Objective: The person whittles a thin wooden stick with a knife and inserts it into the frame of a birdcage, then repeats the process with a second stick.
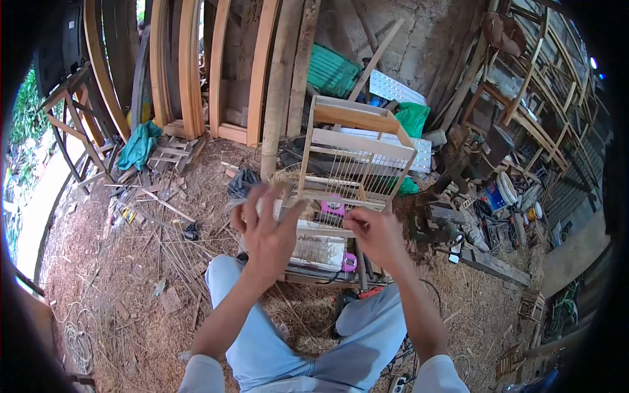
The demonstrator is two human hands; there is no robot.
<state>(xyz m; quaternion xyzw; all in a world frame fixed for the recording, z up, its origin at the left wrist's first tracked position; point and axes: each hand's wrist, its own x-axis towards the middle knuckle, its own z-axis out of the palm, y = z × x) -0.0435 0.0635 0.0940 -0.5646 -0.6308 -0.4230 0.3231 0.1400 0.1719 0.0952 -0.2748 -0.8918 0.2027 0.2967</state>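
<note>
A small wooden cage frame (363,145) with thin upright rods stands in front of my knees. My left hand (265,229) is raised at its lower left side, fingers spread and slightly curled, with nothing visible in them. At the lower right of the cage, my right hand (378,237) has thumb and forefinger pinched together close to the bottom rail. Whatever lies between those fingertips is too small to make out. A pink tape measure (333,205) shows behind the rods. Another pink and purple tool (349,262) lies below, beside a pale board (318,252).
Wooden frames (190,72) lean along the back left wall. Wood scraps and shavings cover the floor (124,262). To the right stand a paint bucket (500,191) and piled timber. A teal crate (333,71) and green bag (413,119) sit behind the cage.
</note>
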